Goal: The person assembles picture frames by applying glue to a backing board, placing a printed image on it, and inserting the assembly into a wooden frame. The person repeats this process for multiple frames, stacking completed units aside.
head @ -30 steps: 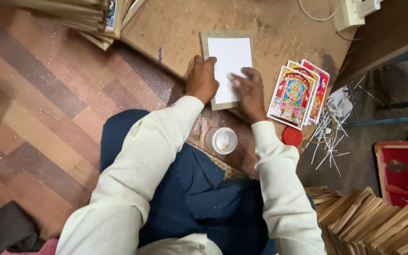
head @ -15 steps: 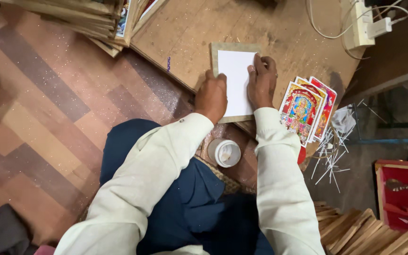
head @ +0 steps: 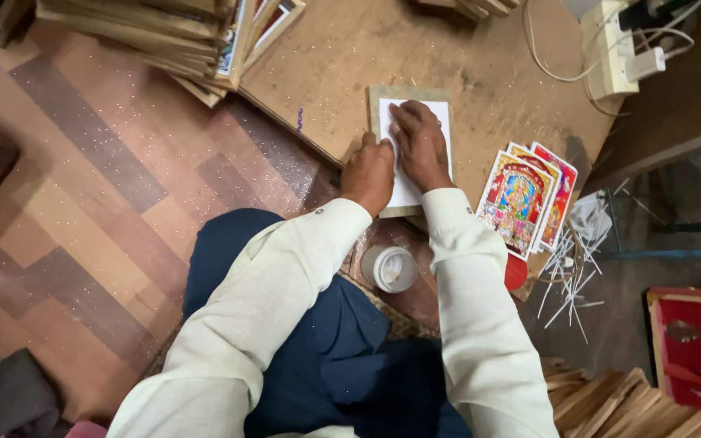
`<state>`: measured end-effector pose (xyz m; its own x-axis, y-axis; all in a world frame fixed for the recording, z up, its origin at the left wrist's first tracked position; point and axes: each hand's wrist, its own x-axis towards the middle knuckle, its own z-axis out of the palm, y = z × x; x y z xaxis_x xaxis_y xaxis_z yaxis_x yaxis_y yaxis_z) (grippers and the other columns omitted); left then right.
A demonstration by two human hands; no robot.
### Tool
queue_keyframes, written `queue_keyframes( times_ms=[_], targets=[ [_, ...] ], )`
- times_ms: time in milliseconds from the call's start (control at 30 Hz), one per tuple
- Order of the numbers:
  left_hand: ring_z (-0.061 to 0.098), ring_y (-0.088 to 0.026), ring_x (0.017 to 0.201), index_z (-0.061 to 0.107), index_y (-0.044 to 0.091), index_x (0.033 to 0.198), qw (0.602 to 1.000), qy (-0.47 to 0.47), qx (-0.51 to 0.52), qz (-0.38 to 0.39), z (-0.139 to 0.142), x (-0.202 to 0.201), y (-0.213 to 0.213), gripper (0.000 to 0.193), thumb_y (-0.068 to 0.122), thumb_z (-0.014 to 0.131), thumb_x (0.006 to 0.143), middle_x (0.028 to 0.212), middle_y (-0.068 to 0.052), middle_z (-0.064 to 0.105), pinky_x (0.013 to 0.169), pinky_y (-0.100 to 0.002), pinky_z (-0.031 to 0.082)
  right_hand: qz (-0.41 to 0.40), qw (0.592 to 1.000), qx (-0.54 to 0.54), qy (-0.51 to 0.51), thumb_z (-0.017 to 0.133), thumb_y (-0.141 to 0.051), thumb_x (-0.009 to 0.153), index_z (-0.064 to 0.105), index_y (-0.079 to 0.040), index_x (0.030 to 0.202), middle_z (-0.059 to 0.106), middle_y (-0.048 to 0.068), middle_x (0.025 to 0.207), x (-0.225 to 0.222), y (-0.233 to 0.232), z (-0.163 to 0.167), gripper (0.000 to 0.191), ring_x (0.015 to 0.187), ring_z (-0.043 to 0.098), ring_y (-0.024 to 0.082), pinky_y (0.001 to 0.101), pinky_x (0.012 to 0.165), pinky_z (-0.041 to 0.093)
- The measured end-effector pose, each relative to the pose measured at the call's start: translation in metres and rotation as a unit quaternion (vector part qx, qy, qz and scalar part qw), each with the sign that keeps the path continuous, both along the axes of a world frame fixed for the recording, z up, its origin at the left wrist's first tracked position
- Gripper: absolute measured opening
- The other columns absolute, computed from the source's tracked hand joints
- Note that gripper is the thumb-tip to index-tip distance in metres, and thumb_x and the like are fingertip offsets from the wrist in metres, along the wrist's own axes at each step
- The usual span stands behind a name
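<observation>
The lower part of the white sheet [head: 436,122] is hidden under both hands, so its near edge cannot be made out, and what the palms touch beneath them is not visible. The stack of frames [head: 164,32] is cut off by the upper edge of the view, as is the power strip [head: 610,49] beyond the sheet to its right.

The sheet is flat, smooth and rectangular, lying inside a pale wooden frame [head: 376,113] on a dusty, scuffed board [head: 350,65]. The right hand [head: 419,146] lies on the sheet, fingers together and pressed flat against the paper. The left hand [head: 369,172] sits at the sheet's left edge, loosely curled, its fingertips on the border of sheet and frame. To the right of the sheet lie glossy colourful picture cards [head: 525,199], fanned. Nearer the person than the sheet stands a small round white jar [head: 391,268].
</observation>
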<state>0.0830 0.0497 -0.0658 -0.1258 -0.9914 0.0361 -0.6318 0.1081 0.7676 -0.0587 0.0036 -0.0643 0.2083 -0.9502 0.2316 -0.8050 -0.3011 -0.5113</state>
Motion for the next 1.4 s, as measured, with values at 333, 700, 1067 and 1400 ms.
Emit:
queue_keyframes(
  times_ms=[333, 700, 1067, 1400],
  targets=[
    [0.065, -0.047, 0.101, 0.07, 0.001, 0.092, 0.997, -0.011, -0.081, 0.002, -0.008, -0.001, -0.003, 0.011, 0.0, 0.062, 0.085, 0.11, -0.025, 0.062, 0.086, -0.053, 0.054, 0.005, 0.955, 0.092, -0.281, 0.065, -0.018, 0.107, 0.066, -0.002, 0.129, 0.062, 0.014, 0.135, -0.02, -0.001, 0.013, 0.028, 0.126, 0.059, 0.025, 0.0364, 0.108, 0.048],
    [0.066, -0.046, 0.102, 0.071, -0.004, 0.091, 0.999, -0.018, -0.013, -0.04, 0.001, 0.001, -0.014, 0.017, -0.009, 0.063, 0.076, 0.113, -0.028, 0.064, 0.086, -0.049, 0.057, -0.116, 0.991, -0.016, -0.059, 0.063, -0.013, 0.103, 0.068, 0.0, 0.133, 0.062, 0.018, 0.138, -0.08, 0.072, -0.013, 0.033, 0.128, 0.061, 0.031, 0.0373, 0.11, 0.048],
    [0.069, -0.046, 0.101, 0.069, -0.004, 0.094, 0.995, -0.035, 0.083, -0.049, 0.013, 0.01, -0.035, 0.011, -0.003, 0.061, 0.087, 0.105, -0.029, 0.07, 0.085, -0.05, 0.058, -0.102, 0.976, -0.011, -0.19, 0.061, -0.013, 0.106, 0.067, -0.007, 0.135, 0.059, 0.016, 0.136, -0.056, 0.085, 0.013, 0.031, 0.128, 0.058, 0.029, 0.0387, 0.109, 0.05],
    [0.068, -0.046, 0.103, 0.07, -0.003, 0.097, 0.994, -0.024, 0.098, -0.045, 0.013, 0.008, -0.035, 0.014, 0.005, 0.066, 0.087, 0.106, -0.029, 0.07, 0.085, -0.051, 0.057, -0.136, 0.987, -0.016, 0.083, 0.069, -0.016, 0.095, 0.071, -0.012, 0.134, 0.062, 0.019, 0.128, 0.027, 0.104, 0.006, 0.039, 0.118, 0.059, 0.037, 0.0472, 0.1, 0.044]
  ],
)
